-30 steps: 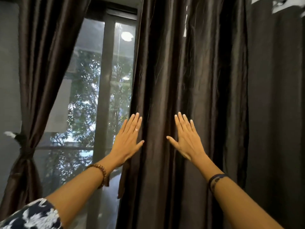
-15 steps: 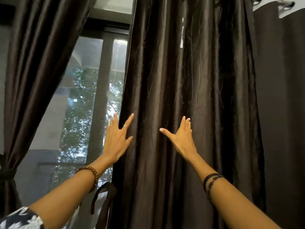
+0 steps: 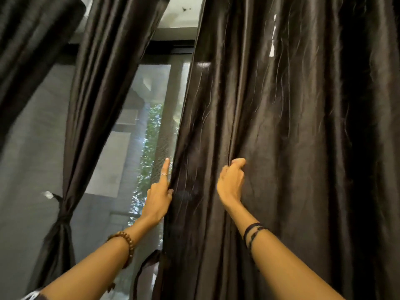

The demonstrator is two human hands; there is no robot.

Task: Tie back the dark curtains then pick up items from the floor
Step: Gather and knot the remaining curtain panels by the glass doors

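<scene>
Both hands (image 3: 230,180) gripping the loose dark curtain (image 3: 281,137), tied curtain (image 3: 65,213) and window (image 3: 149,137) to the left.

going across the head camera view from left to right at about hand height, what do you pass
Tied-back curtain with its knot → window glass → left hand at the hanging curtain's edge → right hand gripping a fold → the rest of the hanging dark curtain.

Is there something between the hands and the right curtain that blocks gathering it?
Nothing visible does. The left hand already holds the right curtain by its edge, and the right hand grips a fold.
</scene>
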